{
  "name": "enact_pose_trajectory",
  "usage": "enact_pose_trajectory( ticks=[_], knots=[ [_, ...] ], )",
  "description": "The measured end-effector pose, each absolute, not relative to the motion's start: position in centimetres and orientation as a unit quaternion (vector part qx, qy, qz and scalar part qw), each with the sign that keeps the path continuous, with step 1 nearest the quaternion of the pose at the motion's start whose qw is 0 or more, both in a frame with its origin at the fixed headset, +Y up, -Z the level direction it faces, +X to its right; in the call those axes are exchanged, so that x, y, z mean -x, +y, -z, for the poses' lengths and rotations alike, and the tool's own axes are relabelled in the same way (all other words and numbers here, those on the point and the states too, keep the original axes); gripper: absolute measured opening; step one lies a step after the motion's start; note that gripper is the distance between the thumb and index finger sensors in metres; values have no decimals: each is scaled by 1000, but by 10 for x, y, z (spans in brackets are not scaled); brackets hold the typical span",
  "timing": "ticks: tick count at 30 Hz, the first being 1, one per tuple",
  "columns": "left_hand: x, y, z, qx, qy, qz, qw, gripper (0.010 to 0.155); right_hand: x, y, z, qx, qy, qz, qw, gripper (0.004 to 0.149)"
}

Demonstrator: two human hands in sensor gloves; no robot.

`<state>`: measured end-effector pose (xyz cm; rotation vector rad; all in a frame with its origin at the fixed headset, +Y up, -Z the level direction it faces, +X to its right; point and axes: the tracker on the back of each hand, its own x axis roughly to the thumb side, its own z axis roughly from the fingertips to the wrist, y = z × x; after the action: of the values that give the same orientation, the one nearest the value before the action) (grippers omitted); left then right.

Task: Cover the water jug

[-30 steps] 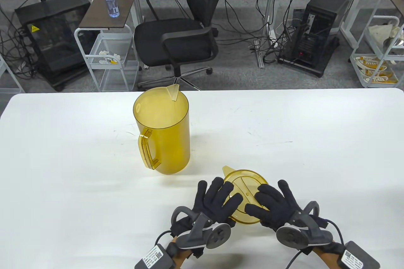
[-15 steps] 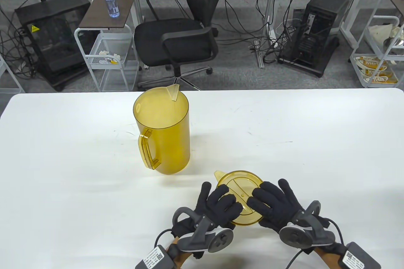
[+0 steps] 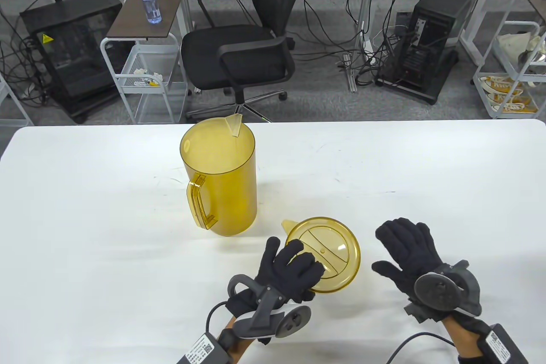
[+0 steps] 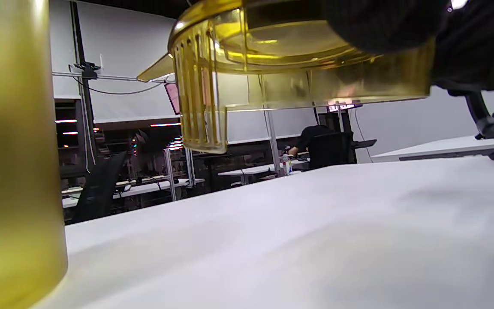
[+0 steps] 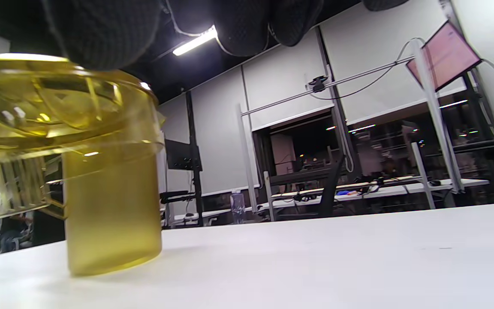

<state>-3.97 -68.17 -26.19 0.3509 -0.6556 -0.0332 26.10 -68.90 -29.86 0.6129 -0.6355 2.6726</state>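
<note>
Water jug [image 3: 222, 180]: amber, see-through, upright on the white tabletop [image 3: 85, 210], mouth uncovered, handle facing the person.
Lid [image 3: 326, 253]: amber, raised clear of the tabletop, just right of the jug and nearer the person.
Left hand [image 3: 290, 272]: its grip is curled over the lid's near-left edge, holding it up.
Right hand [image 3: 407, 253]: fingers relaxed, apart from the lid, holding nothing.
</note>
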Motion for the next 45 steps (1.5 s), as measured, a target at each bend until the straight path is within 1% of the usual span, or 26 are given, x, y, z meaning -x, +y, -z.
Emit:
enact_pose_trajectory(
  ticks=[4,13,19,24,34,38,45],
  knots=[
    [43,-655,262,-189,-295,11,937,65,-271,-689,303,-194,-222,-938,183,74],
    [51,-600,258,-216,-251,-17,943,65,-283,-694,311,-169,-213,-944,187,74],
    [55,-565,252,-244,-225,-22,943,66,-287,-696,314,-161,-206,-946,192,74],
    [61,-537,256,-256,-196,-30,946,66,-290,-695,315,-158,-204,-946,197,74],
    [76,-502,273,-260,-133,-42,955,66,-295,-693,315,-150,-204,-945,205,74],
    [85,-490,289,-253,-103,-54,960,66,-296,-692,316,-147,-204,-945,208,74],
    [99,-479,317,-234,-59,-76,967,66,-299,-692,316,-143,-204,-945,212,74]
  ],
)
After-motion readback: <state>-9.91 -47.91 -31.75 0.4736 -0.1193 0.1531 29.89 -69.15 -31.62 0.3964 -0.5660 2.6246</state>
